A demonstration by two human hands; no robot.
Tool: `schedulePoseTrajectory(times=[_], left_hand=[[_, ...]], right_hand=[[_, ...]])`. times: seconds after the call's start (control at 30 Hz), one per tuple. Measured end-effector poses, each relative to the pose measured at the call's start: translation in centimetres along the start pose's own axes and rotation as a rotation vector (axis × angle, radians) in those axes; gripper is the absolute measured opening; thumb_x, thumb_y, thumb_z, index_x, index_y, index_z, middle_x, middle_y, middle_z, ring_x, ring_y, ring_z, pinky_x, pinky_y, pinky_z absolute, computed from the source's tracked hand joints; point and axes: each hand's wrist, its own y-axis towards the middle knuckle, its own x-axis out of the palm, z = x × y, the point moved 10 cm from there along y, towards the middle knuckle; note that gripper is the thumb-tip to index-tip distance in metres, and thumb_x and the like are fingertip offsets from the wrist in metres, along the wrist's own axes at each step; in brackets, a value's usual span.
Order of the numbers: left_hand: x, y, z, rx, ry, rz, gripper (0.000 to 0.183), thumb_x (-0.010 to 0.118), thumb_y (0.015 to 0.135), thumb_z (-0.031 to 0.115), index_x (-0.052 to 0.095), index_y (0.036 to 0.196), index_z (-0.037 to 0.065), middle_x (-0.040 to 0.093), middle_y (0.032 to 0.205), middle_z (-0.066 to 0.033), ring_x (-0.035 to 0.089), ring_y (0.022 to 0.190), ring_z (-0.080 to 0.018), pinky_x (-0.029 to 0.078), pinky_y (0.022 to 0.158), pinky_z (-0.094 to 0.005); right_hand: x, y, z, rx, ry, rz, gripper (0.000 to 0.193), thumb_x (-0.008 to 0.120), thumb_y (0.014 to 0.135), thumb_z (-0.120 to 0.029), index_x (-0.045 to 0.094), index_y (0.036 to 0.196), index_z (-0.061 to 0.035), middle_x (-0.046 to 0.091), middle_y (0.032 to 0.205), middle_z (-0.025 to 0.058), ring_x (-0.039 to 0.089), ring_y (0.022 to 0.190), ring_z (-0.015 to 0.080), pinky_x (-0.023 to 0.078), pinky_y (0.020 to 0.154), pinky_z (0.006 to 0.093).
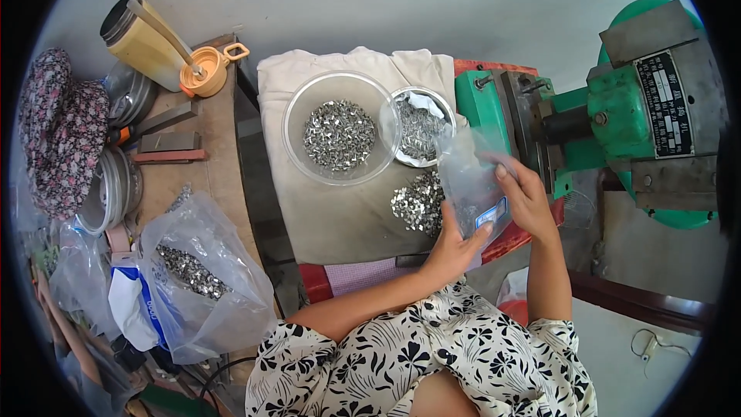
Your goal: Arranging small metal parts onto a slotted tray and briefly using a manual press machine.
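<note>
Both my hands hold a clear plastic bag (465, 177) with a small blue-edged label on it. My left hand (450, 249) grips its lower edge, thumb against the label. My right hand (526, 199) has the bag's right side between thumb and fingers. Partly behind the bag lies a loose pile of small shiny metal pieces (415, 205) on the cloth. Beyond it stand a wide clear plastic tub (289, 156) holding many small metal pieces (340, 135) and a smaller round container (417, 162) lined with white, with thin metal pieces in it.
A green machine (617, 108) with a metal plate stands at the right. The pale cloth (301, 216) covers the work table. On the left bench are a yellow bottle (147, 46), an orange lid (207, 69), metal blocks (170, 141), and an opened plastic bag (239, 262) of metal pieces.
</note>
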Motion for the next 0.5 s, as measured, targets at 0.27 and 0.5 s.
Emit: schedulePoseTrajectory(times=[0.27,0.5], left_hand=[[-0.2,-0.6,2.7,0.083,0.185,-0.079,0.076,0.075,0.088,0.019,0.028,0.144,0.000,0.051,0.132,-0.0228,0.053,0.122,-0.0285,0.042,0.104,-0.0387],[1.3,-1.1,10.8,0.462,0.779,-0.173,0.092,0.088,0.064,0.028,0.041,0.140,0.005,0.060,0.123,-0.0168,0.054,0.122,-0.0375,0.039,0.106,-0.0465]], right_hand=[[-3.3,-4.9,4.5,-0.016,0.349,0.217,0.027,0.061,0.097,-0.015,0.069,0.116,0.0020,0.060,0.084,-0.0059,0.045,0.071,0.0036,0.034,0.060,0.0223],[-5.6,-11.5,4.3,-0.399,0.517,0.340,0.023,0.064,0.096,-0.024,0.065,0.105,-0.0021,0.062,0.110,0.0143,0.056,0.098,0.0247,0.045,0.082,0.0377]])
